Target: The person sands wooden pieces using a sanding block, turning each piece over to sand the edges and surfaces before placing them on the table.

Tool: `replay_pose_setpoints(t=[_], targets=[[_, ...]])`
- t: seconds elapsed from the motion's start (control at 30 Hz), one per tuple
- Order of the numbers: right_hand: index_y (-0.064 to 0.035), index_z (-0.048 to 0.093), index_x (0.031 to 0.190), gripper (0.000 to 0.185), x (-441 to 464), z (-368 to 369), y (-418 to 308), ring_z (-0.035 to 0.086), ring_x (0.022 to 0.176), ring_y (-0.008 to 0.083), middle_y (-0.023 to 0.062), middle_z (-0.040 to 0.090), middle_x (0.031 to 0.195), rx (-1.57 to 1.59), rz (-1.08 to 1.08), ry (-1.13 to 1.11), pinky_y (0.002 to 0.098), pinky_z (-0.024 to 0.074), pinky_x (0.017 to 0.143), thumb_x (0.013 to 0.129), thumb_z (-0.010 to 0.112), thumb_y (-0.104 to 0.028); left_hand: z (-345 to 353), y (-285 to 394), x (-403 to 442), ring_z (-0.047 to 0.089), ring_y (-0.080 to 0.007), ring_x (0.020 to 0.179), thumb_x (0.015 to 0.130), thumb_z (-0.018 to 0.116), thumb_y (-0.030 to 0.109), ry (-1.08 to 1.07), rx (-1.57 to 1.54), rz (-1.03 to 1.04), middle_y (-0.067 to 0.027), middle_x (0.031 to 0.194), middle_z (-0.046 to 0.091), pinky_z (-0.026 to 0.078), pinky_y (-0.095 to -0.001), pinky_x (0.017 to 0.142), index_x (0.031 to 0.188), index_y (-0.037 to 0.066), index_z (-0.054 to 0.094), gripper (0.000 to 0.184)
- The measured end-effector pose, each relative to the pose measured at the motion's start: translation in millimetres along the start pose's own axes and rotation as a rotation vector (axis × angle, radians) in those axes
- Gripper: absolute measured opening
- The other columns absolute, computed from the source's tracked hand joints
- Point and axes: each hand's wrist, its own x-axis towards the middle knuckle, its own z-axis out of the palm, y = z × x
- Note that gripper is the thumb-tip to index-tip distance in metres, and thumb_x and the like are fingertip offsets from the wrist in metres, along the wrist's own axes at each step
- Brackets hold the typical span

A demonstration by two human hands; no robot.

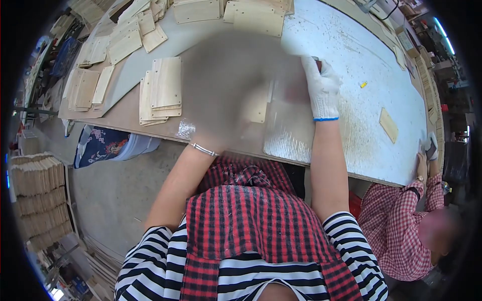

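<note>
A white knitted glove with a blue cuff covers my right hand (324,88), which rests over the white work surface (351,115). Its fingers are curled around a dark reddish-brown object (318,64), mostly hidden by the glove. My left hand (207,136) reaches forward from a wrist with a silver bracelet (205,149). A grey blur covers its fingers and whatever they touch. Part of a pale wooden plate (258,111) shows at the blur's edge, between my hands. Left of the blur lies a stack of thin wooden plates (166,83) with small corner holes.
More wooden plates (125,46) lie in piles at the far left, and others (258,19) at the back. A single plate (388,125) and a yellow bit (363,85) lie to the right. A co-worker in a checked garment (391,226) stands at the right edge.
</note>
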Motion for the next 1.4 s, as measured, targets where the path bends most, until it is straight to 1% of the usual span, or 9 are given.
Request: replay_pose_setpoints(t=[0.23, 0.33, 0.47, 0.53, 0.57, 0.67, 0.97, 1.17, 1.4], targets=[[-0.0082, 0.063, 0.106, 0.035, -57, 26, -46, 0.063, 0.090, 0.0282, 0.0131, 0.065, 0.099, -0.678, -0.546, -0.629, 0.0365, 0.0496, 0.079, 0.080, 0.062, -0.032, -2, -5, -5, 0.058, -0.0293, 0.089, 0.078, 0.065, 0.020, 0.160, -0.034, -0.042, -0.0146, 0.099, 0.061, 0.047, -0.0417, 0.079, 0.106, 0.001, 0.058, 0.035], [-0.0110, 0.062, 0.109, 0.033, -12, 72, 19, 0.062, 0.094, 0.0268, 0.0118, 0.064, 0.102, -0.299, -0.654, -0.299, 0.0365, 0.0491, 0.080, 0.083, 0.057, -0.031, 2, -8, -1, 0.057, -0.0298, 0.092, 0.076, 0.067, 0.023, 0.215, 0.000, -0.054, -0.0149, 0.102, 0.060, 0.046, -0.0417, 0.081, 0.109, 0.001, 0.057, 0.040], [-0.0105, 0.059, 0.115, 0.036, 42, 79, -17, 0.059, 0.100, 0.0263, 0.0108, 0.062, 0.108, -1.047, -0.334, -0.539, 0.0356, 0.0470, 0.086, 0.084, 0.054, -0.028, 8, -14, 0, 0.056, -0.0306, 0.095, 0.075, 0.068, 0.026, 0.075, -0.053, -0.066, -0.0154, 0.105, 0.058, 0.045, -0.0415, 0.084, 0.113, 0.001, 0.054, 0.047], [-0.0096, 0.056, 0.119, 0.038, 31, 59, -4, 0.056, 0.106, 0.0260, 0.0098, 0.060, 0.116, -0.651, -0.748, -0.399, 0.0359, 0.0446, 0.090, 0.085, 0.053, -0.025, 7, -18, -2, 0.055, -0.0309, 0.097, 0.074, 0.069, 0.028, 0.058, -0.086, -0.069, -0.0157, 0.107, 0.057, 0.044, -0.0415, 0.085, 0.115, 0.001, 0.053, 0.051], [-0.0090, 0.055, 0.120, 0.040, 12, 57, -22, 0.054, 0.111, 0.0268, 0.0111, 0.056, 0.122, -0.452, -0.535, -0.535, 0.0362, 0.0434, 0.092, 0.084, 0.054, -0.027, 6, -20, -3, 0.054, -0.0311, 0.098, 0.073, 0.070, 0.029, 0.045, -0.102, -0.071, -0.0158, 0.108, 0.057, 0.044, -0.0415, 0.086, 0.116, 0.001, 0.053, 0.053], [-0.0076, 0.057, 0.117, 0.038, -38, 65, -31, 0.055, 0.107, 0.0255, 0.0110, 0.059, 0.117, -0.608, -0.782, -0.475, 0.0355, 0.0442, 0.089, 0.084, 0.055, -0.027, 5, -24, -8, 0.053, -0.0317, 0.101, 0.072, 0.071, 0.031, -0.006, -0.129, -0.080, -0.0161, 0.111, 0.055, 0.043, -0.0414, 0.088, 0.119, 0.001, 0.051, 0.059], [-0.0035, 0.062, 0.109, 0.035, 39, 74, 3, 0.061, 0.094, 0.0213, 0.0106, 0.065, 0.100, -0.507, -0.398, -0.215, 0.0332, 0.0465, 0.081, 0.084, 0.058, -0.027, 24, 5, 11, 0.050, -0.0332, 0.106, 0.064, 0.074, 0.032, 0.234, -0.388, -0.098, -0.0170, 0.110, 0.055, 0.040, -0.0437, 0.091, 0.118, 0.002, 0.052, 0.065], [-0.0011, 0.067, 0.096, 0.029, 2, -9, 3, 0.060, 0.077, 0.0127, 0.0048, 0.067, 0.084, -0.062, 0.027, -0.030, 0.0286, 0.0465, 0.069, 0.086, 0.059, -0.027, -32, 3, 9, 0.048, -0.0362, 0.108, 0.064, 0.070, 0.023, 0.220, 0.158, 0.016, -0.0198, 0.111, 0.053, 0.035, -0.0486, 0.094, 0.120, 0.000, 0.049, 0.064], [-0.0022, 0.065, 0.094, 0.024, 6, -83, 49, 0.055, 0.068, 0.0070, -0.0009, 0.062, 0.078, 0.347, -0.001, 0.266, 0.0220, 0.0427, 0.060, 0.092, 0.053, -0.023, -58, -2, 23, 0.044, -0.0391, 0.111, 0.067, 0.066, 0.020, 0.274, 0.481, -0.016, -0.0247, 0.116, 0.049, 0.035, -0.0470, 0.095, 0.124, 0.002, 0.049, 0.063]])
